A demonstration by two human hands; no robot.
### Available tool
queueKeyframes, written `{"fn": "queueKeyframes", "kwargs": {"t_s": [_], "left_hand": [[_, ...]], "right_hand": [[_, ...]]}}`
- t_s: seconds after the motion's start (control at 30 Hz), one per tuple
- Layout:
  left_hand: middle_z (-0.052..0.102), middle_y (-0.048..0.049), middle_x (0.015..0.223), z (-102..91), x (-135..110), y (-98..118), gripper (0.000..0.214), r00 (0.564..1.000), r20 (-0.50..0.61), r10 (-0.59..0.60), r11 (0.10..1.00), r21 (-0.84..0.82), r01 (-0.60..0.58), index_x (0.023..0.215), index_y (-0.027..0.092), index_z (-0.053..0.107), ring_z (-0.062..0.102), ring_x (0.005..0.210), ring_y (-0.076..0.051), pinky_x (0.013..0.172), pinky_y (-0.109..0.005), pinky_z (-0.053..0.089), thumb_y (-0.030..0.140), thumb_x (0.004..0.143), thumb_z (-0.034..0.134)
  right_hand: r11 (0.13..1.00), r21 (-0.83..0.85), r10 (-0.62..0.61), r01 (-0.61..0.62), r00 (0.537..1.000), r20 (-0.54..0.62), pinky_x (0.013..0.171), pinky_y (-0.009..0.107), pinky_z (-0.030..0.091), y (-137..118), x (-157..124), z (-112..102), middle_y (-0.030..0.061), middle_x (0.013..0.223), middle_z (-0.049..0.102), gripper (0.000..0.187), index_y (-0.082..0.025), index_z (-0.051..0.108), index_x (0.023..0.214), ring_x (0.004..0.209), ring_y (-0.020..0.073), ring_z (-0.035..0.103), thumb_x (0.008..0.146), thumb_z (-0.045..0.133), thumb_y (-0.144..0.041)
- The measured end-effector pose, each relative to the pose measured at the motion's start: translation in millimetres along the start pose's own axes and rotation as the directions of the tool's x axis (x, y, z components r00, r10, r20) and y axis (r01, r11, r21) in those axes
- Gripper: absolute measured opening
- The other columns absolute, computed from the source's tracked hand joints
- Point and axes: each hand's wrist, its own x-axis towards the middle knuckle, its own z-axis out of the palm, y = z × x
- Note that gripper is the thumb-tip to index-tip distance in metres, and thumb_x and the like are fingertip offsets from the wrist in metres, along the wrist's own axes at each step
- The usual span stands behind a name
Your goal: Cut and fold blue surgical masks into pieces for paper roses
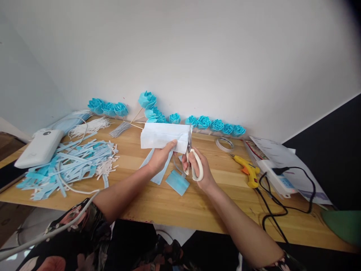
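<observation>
My left hand [160, 157] pinches the lower edge of a white face mask [163, 136] and holds it up flat above the wooden table [175, 203]. My right hand [200, 171] grips white-handled scissors [193, 160], whose blades stand upright against the mask's right end. Blue mask pieces [177, 181] lie on the table just below both hands.
A heap of cut blue and white strips [70, 163] and a white box [39, 148] lie at the left. Blue paper roses [214, 125] line the wall. A yellow glue gun [248, 169], black cables [272, 210], a tape roll [225, 144] and papers [282, 158] sit at the right.
</observation>
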Motion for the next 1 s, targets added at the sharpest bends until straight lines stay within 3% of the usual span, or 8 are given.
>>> {"fn": "queueKeyframes", "kwargs": {"t_s": [0.23, 0.57, 1.0], "left_hand": [[0.054, 0.0002, 0.063, 1.4, -5, -9, 0.029, 0.997, 0.062, 0.039, 0.999, 0.015, -0.04, 0.066, 0.019, 0.053, 0.052, 0.062, -0.016, 0.066, -0.032, 0.044, 0.04, 0.084, 0.061], [0.057, -0.0016, 0.064, 1.5, -6, -8, 0.03, 0.991, 0.13, 0.033, 0.997, 0.059, -0.041, 0.068, 0.018, 0.056, 0.053, 0.064, -0.016, 0.069, -0.033, 0.044, 0.04, 0.088, 0.056], [0.058, -0.001, 0.064, 1.6, -3, -10, 0.031, 0.992, 0.115, 0.042, 0.999, -0.031, -0.039, 0.07, 0.016, 0.059, 0.054, 0.063, -0.015, 0.07, -0.031, 0.046, 0.043, 0.086, 0.062]], "right_hand": [[0.998, -0.054, -0.044, 0.042, 0.999, -0.03, 0.048, 0.025, 0.044, 0, 3, -4, -0.0023, 0.063, 0.055, 0.047, -0.022, 0.056, 0.088, 0.051, 0.0118, 0.051, 0.081, 0.06, -0.068], [0.998, -0.046, -0.054, 0.052, 0.997, -0.053, 0.044, 0.024, 0.04, -2, 1, -2, -0.0034, 0.055, 0.053, 0.046, -0.022, 0.051, 0.076, 0.045, 0.0105, 0.048, 0.083, 0.059, -0.066], [0.998, 0.053, -0.018, 0.022, 0.997, -0.072, 0.04, 0.019, 0.038, 1, 1, 0, -0.0046, 0.061, 0.054, 0.043, -0.02, 0.054, 0.078, 0.044, 0.0066, 0.046, 0.08, 0.065, -0.062]]}}
